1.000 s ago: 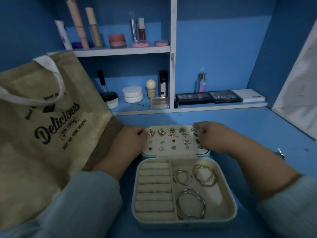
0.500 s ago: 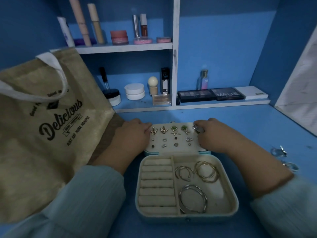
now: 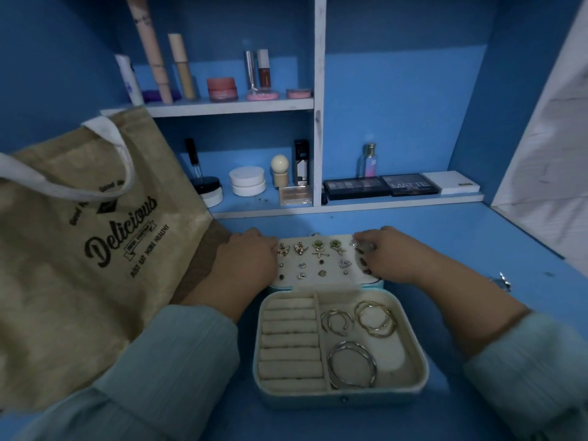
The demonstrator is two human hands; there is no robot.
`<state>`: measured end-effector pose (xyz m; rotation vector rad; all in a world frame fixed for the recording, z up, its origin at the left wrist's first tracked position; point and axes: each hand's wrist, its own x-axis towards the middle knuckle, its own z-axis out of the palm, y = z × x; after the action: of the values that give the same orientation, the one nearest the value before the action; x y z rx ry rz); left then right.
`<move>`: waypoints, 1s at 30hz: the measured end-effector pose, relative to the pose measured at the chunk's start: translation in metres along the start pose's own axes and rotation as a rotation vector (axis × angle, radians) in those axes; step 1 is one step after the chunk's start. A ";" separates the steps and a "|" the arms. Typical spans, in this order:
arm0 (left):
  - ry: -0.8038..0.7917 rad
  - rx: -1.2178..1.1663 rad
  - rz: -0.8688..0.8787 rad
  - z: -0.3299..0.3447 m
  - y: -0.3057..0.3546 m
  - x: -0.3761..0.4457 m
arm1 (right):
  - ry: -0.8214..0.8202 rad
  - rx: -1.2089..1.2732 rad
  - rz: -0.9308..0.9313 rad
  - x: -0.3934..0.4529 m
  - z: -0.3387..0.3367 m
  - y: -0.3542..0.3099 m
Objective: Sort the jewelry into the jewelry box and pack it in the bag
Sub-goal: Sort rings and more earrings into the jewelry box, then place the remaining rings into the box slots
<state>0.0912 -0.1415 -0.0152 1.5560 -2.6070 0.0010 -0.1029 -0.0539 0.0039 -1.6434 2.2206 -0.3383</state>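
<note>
- Lying open on the blue desk, nearest: box, ring rolls on its left, three bangles on its right.
- Standing open just behind: lid, its panel carrying rows of earrings.
- Resting against the lid's left edge: left hand, fingers curled over the edge, holding it.
- Pressing at the lid's right edge: right hand, fingertips bent round a small silvery earring, seemingly pinching it.
- Leaning at left, touching the left forearm: bag, printed "Delicious", white handle up.
- Lying loose at far right on the desk: small silvery piece, too blurred to tell.
- Sitting farthest back: shelves with cosmetics and palettes.
</note>
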 end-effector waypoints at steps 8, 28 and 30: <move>0.039 0.090 0.080 -0.029 0.027 -0.016 | 0.129 -0.011 -0.098 -0.032 -0.028 0.018; -0.305 0.081 0.507 -0.033 0.183 -0.048 | 0.009 -0.238 0.139 -0.120 -0.074 0.132; -0.290 0.095 0.527 -0.030 0.188 -0.045 | 0.047 -0.189 0.130 -0.118 -0.066 0.140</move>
<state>-0.0494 -0.0111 0.0204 0.8984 -3.2104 -0.0637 -0.2213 0.0985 0.0250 -1.5852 2.4454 -0.1377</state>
